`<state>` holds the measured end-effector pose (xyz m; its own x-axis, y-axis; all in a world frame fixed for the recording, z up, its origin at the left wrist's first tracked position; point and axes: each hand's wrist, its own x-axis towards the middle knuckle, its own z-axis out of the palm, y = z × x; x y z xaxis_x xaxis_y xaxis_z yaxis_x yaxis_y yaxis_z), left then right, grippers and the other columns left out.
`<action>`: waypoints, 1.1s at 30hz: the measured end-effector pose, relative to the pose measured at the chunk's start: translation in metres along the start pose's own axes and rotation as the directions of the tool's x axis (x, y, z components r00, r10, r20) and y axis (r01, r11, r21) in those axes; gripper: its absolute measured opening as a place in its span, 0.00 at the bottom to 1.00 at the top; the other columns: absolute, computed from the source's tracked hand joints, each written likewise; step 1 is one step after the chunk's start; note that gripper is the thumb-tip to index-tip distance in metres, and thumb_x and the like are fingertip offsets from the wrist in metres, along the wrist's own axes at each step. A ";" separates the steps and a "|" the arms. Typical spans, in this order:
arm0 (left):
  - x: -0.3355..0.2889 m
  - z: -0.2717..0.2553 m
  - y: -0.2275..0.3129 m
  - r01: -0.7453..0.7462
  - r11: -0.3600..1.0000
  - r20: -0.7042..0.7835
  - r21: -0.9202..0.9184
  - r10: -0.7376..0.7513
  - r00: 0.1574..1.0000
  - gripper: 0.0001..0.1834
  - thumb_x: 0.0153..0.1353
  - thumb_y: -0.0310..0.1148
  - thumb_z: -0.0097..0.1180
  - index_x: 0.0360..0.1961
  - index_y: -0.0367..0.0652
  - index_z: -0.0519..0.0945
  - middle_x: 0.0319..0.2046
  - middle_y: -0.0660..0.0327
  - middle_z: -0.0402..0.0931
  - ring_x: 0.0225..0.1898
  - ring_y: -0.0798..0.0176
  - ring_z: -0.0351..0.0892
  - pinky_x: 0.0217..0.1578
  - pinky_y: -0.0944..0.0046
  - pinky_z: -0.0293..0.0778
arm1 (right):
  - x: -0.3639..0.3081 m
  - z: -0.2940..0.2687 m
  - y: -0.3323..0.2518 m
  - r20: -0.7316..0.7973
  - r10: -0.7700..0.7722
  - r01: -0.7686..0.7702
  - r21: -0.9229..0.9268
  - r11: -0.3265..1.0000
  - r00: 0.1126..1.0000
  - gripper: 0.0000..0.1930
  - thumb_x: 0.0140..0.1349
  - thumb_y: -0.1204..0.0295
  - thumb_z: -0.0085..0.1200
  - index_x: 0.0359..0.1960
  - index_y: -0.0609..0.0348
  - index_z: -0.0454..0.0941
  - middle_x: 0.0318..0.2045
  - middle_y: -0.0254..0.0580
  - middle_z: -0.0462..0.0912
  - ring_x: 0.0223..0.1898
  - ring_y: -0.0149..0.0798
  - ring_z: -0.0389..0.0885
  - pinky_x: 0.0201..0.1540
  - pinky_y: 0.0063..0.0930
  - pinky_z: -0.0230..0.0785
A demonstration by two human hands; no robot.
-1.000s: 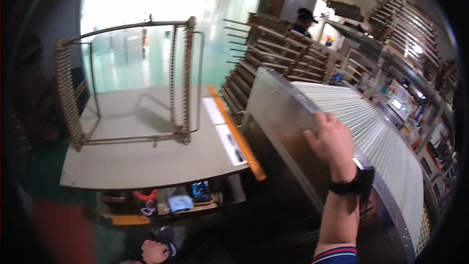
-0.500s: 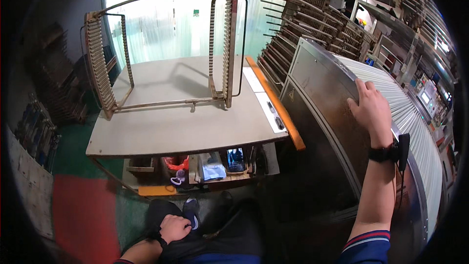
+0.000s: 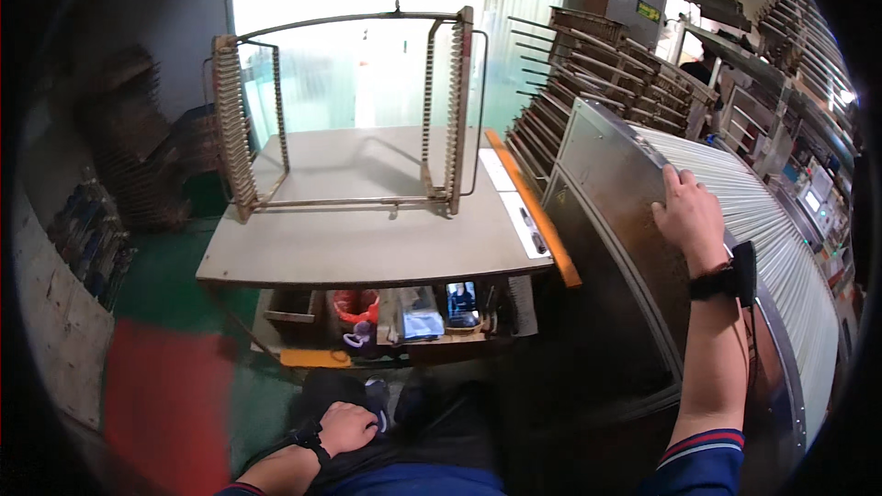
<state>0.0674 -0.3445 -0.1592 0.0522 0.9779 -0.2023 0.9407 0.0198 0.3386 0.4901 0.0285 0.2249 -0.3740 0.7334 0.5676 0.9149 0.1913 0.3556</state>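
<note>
My right hand (image 3: 691, 218) rests on the top edge of a metal-cased roller conveyor (image 3: 620, 161), thumb spread apart from the fingers and nothing held. A black band circles that wrist. Low in the picture, my left hand (image 3: 347, 428) lies on my dark trousers, holding nothing that I can see, its fingers loosely bent and partly hidden. Ahead stands a table (image 3: 367, 253) with a pale top. On it is an upright metal slotted rack (image 3: 243, 142), a frame with notched side posts and no boards in its slots. Neither hand touches the rack.
White papers with dark pens (image 3: 531, 230) lie beside an orange strip (image 3: 537, 211) along the table's right edge. Below are a red-lined bin (image 3: 356, 303), a purple-handled item and a phone (image 3: 462, 303). More slotted racks (image 3: 597, 73) are stacked behind the conveyor. A red mat (image 3: 165, 404) covers floor at left.
The view has swung a little to the left and up, so the table and rack appear farther right and lower. Both hands keep their places on the conveyor edge and the trousers.
</note>
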 end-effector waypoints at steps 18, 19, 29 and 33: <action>-0.042 -0.004 -0.007 0.031 0.999 -0.097 0.030 -0.028 0.995 0.16 0.66 0.46 0.58 0.46 0.52 0.90 0.44 0.62 0.88 0.55 0.53 0.83 0.63 0.47 0.67 | 0.006 -0.004 0.003 0.103 0.043 -0.047 0.040 0.998 0.994 0.36 0.61 0.58 0.67 0.68 0.56 0.69 0.51 0.54 0.82 0.51 0.59 0.84 0.54 0.50 0.79; -0.041 -0.005 -0.007 0.023 0.999 -0.059 0.027 -0.022 0.998 0.16 0.66 0.47 0.58 0.46 0.53 0.90 0.45 0.61 0.88 0.55 0.53 0.82 0.64 0.46 0.67 | 0.005 -0.003 0.003 0.098 0.043 -0.047 0.043 0.998 0.994 0.36 0.61 0.58 0.67 0.68 0.56 0.69 0.51 0.54 0.82 0.51 0.59 0.84 0.54 0.50 0.79; -0.036 -0.039 -0.018 -0.036 0.997 0.056 0.070 0.032 0.998 0.18 0.65 0.49 0.56 0.47 0.55 0.90 0.46 0.60 0.88 0.52 0.51 0.85 0.57 0.47 0.74 | 0.004 -0.007 0.000 0.104 0.034 -0.040 0.063 0.997 0.994 0.36 0.61 0.59 0.66 0.69 0.57 0.70 0.52 0.55 0.82 0.52 0.60 0.84 0.55 0.50 0.78; -0.016 -0.072 -0.051 0.081 0.994 0.001 0.078 -0.082 0.997 0.21 0.65 0.50 0.58 0.49 0.49 0.88 0.47 0.52 0.87 0.53 0.44 0.84 0.53 0.45 0.78 | -0.001 -0.008 0.001 0.102 0.027 -0.034 0.066 0.997 0.994 0.37 0.61 0.60 0.67 0.70 0.57 0.69 0.53 0.55 0.81 0.53 0.60 0.83 0.55 0.50 0.78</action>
<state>-0.0053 -0.3465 -0.1070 -0.0245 0.9729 -0.2300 0.9651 0.0831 0.2483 0.4901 0.0223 0.2308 -0.3314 0.8014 0.4980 0.9352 0.2090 0.2859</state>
